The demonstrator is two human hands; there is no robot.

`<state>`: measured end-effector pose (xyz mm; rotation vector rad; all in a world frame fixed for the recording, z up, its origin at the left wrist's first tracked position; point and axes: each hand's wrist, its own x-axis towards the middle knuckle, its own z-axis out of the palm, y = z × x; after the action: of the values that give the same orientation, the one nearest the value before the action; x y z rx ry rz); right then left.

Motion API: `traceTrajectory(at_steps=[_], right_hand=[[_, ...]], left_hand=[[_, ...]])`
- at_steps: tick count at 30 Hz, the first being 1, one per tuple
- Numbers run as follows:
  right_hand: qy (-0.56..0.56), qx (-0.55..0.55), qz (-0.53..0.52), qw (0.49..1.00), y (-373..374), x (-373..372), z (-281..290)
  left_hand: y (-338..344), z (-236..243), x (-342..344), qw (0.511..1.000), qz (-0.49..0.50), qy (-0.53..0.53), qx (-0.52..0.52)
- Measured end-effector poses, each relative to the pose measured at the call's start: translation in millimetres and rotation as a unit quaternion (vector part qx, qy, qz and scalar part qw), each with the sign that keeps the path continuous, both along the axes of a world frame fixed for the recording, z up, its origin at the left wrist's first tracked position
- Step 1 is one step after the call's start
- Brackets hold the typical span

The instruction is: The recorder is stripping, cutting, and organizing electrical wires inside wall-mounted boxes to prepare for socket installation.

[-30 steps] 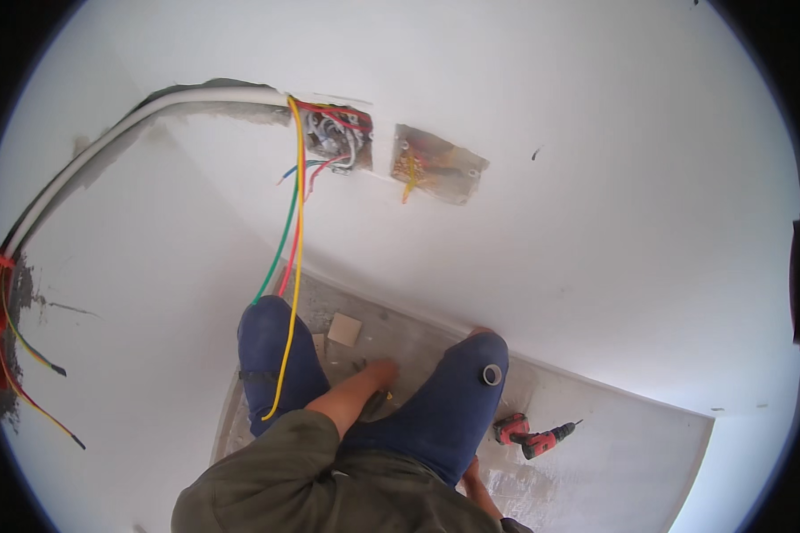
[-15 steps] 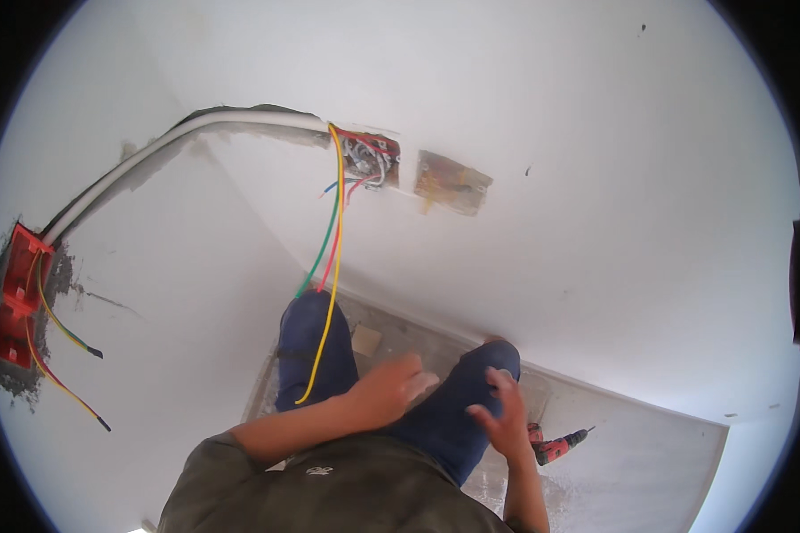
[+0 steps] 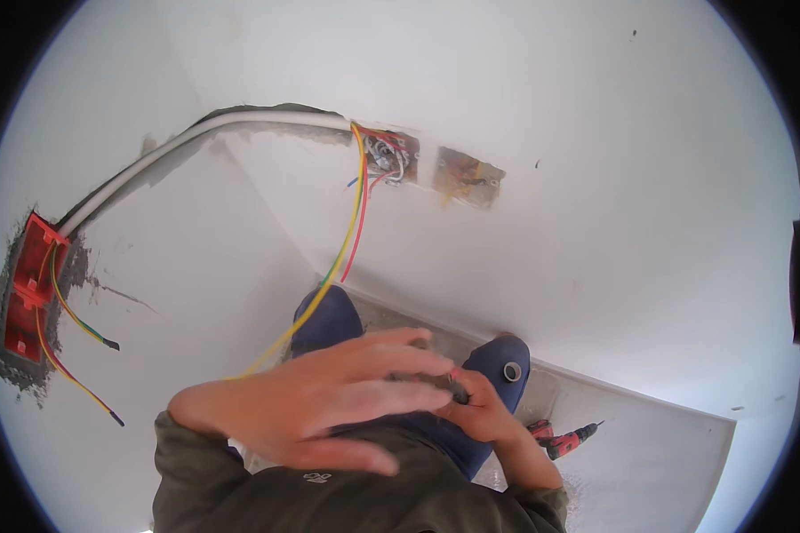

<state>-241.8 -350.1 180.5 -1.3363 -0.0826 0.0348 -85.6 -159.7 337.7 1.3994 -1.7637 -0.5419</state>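
My left hand (image 3: 329, 400) is raised in front of my lap with fingers stretched out and apart, blurred by motion. Its fingertips overlap a small dark tool with a red part (image 3: 458, 388), which my right hand (image 3: 487, 410) grips; its kind cannot be made out. Beyond the hands, a yellow wire (image 3: 316, 298) hangs from the opened wall box (image 3: 391, 158) and passes behind my left forearm. A red wire (image 3: 356, 244) dangles beside it, and the green wire lies mostly along the yellow one. A small grey ring (image 3: 512, 371) rests on my right knee.
White conduit (image 3: 178, 142) runs in a wall groove to a red double box (image 3: 36, 289) at left, with taped wire ends hanging out. A second wall recess (image 3: 468, 178) sits right of the opened box. A red-and-black cordless drill (image 3: 567, 441) lies beside my right leg.
My left hand has opened and come up closer. My right hand has moved inward and closed around the dark tool. The yellow wire's lower end has swung left, and the view has shifted slightly.
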Motion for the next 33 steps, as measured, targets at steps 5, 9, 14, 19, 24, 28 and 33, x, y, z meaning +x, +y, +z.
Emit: traceTrajectory(at_steps=[5,9,14,19,24,28,33], right_hand=[[0.079,0.104,-0.045,0.990,1.3,10.4,19.0],[0.121,0.173,-0.050,0.976,-11.0,28.1,15.0],[0.103,0.297,-0.046,0.948,-12.7,47.5,39.3],[0.100,0.295,-0.030,0.950,-18.0,62.3,38.5],[0.077,0.313,-0.007,0.947,-20.4,64.5,39.0],[0.069,0.323,-0.007,0.944,-21.6,68.9,32.5],[0.094,0.330,-0.033,0.939,-22.7,71.6,27.6]], left_hand=[[51.0,36.1,34.3,0.984,-0.100,0.142,-0.044],[38.6,20.9,26.2,0.932,-0.081,0.298,-0.187],[-64.4,-22.2,58.8,0.935,0.342,0.098,0.003],[-99.4,-35.4,82.6,0.918,0.388,-0.003,0.083],[-118.9,-40.3,92.5,0.898,0.385,-0.212,0.027],[-130.1,-35.4,95.2,0.899,0.385,-0.192,0.079],[-135.2,-33.2,91.8,0.885,0.417,-0.176,0.110]])
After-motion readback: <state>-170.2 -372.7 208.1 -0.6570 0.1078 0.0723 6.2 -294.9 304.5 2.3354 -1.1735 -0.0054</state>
